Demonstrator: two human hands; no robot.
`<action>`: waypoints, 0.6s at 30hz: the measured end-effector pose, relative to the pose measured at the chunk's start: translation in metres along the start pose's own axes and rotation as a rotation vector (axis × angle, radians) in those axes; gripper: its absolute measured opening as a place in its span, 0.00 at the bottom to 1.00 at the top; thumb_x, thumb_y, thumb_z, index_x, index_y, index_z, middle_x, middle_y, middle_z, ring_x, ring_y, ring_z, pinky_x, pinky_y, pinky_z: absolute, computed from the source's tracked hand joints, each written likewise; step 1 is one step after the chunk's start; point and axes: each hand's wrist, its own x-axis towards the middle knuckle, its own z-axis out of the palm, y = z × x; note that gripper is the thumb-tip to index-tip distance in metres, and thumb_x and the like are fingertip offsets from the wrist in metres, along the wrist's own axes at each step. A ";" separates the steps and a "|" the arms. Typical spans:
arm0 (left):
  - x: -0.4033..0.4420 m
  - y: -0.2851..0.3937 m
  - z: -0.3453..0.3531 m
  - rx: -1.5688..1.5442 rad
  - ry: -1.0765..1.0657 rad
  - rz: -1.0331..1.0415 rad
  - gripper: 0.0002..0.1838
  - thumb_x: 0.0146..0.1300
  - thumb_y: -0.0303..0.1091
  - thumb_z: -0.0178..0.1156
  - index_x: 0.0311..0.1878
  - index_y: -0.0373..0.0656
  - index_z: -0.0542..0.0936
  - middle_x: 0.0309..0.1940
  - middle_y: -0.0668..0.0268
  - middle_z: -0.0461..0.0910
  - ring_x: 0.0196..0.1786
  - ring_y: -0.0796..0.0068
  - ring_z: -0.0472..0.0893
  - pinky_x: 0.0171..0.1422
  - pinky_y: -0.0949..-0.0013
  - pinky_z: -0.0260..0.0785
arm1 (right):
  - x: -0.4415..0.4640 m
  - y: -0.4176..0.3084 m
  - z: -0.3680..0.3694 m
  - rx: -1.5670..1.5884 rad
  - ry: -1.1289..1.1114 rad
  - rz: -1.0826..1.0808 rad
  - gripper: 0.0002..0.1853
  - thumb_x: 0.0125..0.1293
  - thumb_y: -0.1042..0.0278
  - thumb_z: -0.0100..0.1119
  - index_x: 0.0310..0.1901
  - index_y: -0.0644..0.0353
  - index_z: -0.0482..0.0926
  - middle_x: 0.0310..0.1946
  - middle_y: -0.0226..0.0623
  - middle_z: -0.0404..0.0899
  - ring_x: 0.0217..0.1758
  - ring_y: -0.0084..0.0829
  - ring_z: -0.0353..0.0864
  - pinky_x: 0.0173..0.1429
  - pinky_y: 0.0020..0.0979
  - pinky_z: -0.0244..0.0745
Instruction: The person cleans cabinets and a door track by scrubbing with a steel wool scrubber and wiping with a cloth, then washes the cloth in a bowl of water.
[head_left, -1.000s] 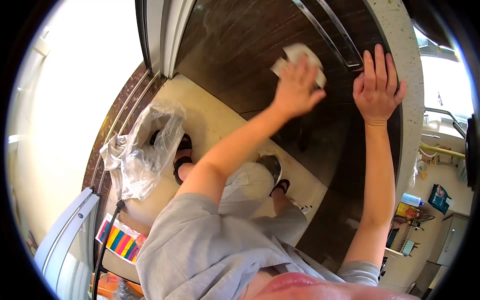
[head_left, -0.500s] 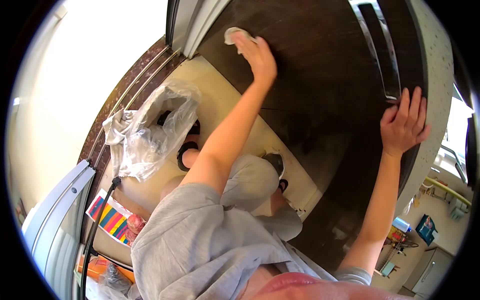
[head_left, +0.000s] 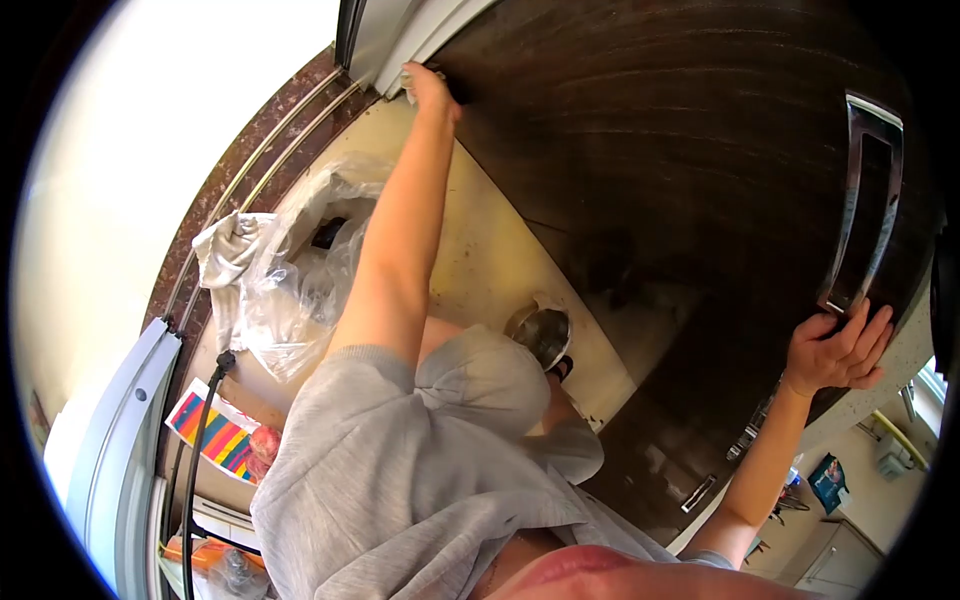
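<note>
The left hand [head_left: 433, 94] clamps an off-white cloth [head_left: 408, 86] beside the dark wood-grain panel [head_left: 670, 150], far left of the right hand [head_left: 838, 352], whose grip I cannot tell.

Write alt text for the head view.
A person's left hand holds a pale cloth at the edge of a dark cabinet front, while the right hand is at one end of its chrome handle. A clear plastic bag lies at the left of the view.

The left grip [head_left: 430, 90] has room rightward over the dark panel [head_left: 640, 150] to the handle [head_left: 851, 200], while the white frame [head_left: 425, 40] blocks leftward.
</note>
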 end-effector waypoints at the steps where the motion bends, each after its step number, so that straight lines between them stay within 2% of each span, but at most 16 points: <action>1: 0.010 -0.002 -0.006 -0.026 0.003 -0.012 0.52 0.53 0.75 0.28 0.69 0.43 0.36 0.71 0.61 0.36 0.70 0.57 0.47 0.66 0.42 0.43 | 0.000 0.001 0.000 -0.006 0.007 -0.015 0.17 0.64 0.60 0.41 0.52 0.55 0.70 0.55 0.37 0.71 0.56 0.34 0.69 0.67 0.36 0.36; 4: 0.051 -0.018 -0.029 -0.027 -0.067 0.016 0.50 0.55 0.74 0.27 0.69 0.43 0.38 0.70 0.60 0.43 0.71 0.60 0.48 0.70 0.53 0.42 | 0.000 0.002 0.001 0.013 0.005 -0.013 0.17 0.64 0.60 0.41 0.52 0.55 0.70 0.55 0.36 0.71 0.56 0.35 0.69 0.68 0.36 0.35; 6: 0.052 -0.026 -0.040 0.029 -0.176 0.069 0.48 0.56 0.73 0.27 0.69 0.43 0.39 0.70 0.59 0.45 0.71 0.60 0.47 0.70 0.54 0.42 | -0.001 0.001 0.000 -0.003 -0.010 -0.009 0.17 0.64 0.60 0.41 0.52 0.55 0.70 0.55 0.36 0.71 0.56 0.34 0.69 0.67 0.36 0.37; 7: 0.050 -0.028 -0.041 -0.001 -0.278 0.146 0.48 0.57 0.72 0.28 0.70 0.45 0.36 0.71 0.60 0.39 0.71 0.61 0.44 0.70 0.53 0.41 | -0.001 0.001 -0.001 -0.011 -0.015 -0.007 0.17 0.64 0.61 0.41 0.52 0.55 0.70 0.55 0.36 0.71 0.56 0.33 0.69 0.66 0.35 0.38; 9: 0.040 -0.041 -0.034 -0.025 -0.134 0.088 0.48 0.57 0.72 0.29 0.69 0.46 0.33 0.71 0.61 0.34 0.72 0.62 0.42 0.71 0.53 0.38 | 0.002 -0.002 -0.004 -0.023 -0.025 0.001 0.17 0.64 0.61 0.41 0.52 0.54 0.70 0.55 0.35 0.71 0.57 0.33 0.68 0.65 0.34 0.40; 12: -0.021 -0.068 -0.022 -0.008 -0.121 -0.096 0.51 0.55 0.74 0.31 0.69 0.48 0.28 0.71 0.68 0.25 0.73 0.63 0.37 0.72 0.52 0.32 | 0.000 0.000 -0.004 -0.015 -0.037 0.023 0.17 0.62 0.62 0.44 0.52 0.50 0.71 0.56 0.31 0.71 0.57 0.30 0.68 0.62 0.33 0.42; 13: -0.021 -0.099 -0.032 0.029 -0.194 -0.118 0.52 0.53 0.75 0.32 0.69 0.49 0.29 0.72 0.68 0.30 0.72 0.63 0.40 0.72 0.52 0.32 | -0.001 0.000 -0.004 -0.007 -0.044 0.030 0.17 0.61 0.63 0.45 0.52 0.50 0.71 0.56 0.30 0.71 0.57 0.29 0.68 0.63 0.34 0.41; 14: -0.062 -0.113 -0.019 -0.009 -0.105 -0.205 0.50 0.54 0.75 0.33 0.69 0.50 0.31 0.70 0.65 0.40 0.68 0.66 0.49 0.70 0.54 0.38 | -0.001 0.000 -0.004 -0.002 -0.050 0.038 0.17 0.60 0.64 0.46 0.52 0.49 0.71 0.56 0.29 0.71 0.57 0.29 0.68 0.63 0.34 0.41; 17: -0.165 -0.151 -0.004 0.032 -0.141 -0.320 0.40 0.58 0.70 0.37 0.67 0.56 0.46 0.34 0.68 0.69 0.20 0.80 0.64 0.24 0.73 0.59 | -0.002 0.001 -0.004 0.011 -0.045 0.042 0.20 0.57 0.65 0.48 0.53 0.46 0.70 0.57 0.26 0.70 0.57 0.27 0.68 0.63 0.36 0.41; 18: -0.184 -0.171 0.005 -0.005 -0.134 -0.174 0.25 0.61 0.67 0.39 0.40 0.54 0.62 0.21 0.70 0.66 0.30 0.75 0.68 0.42 0.65 0.60 | -0.001 0.001 -0.004 0.008 -0.038 0.035 0.20 0.57 0.66 0.48 0.53 0.46 0.70 0.57 0.25 0.70 0.57 0.27 0.68 0.63 0.36 0.41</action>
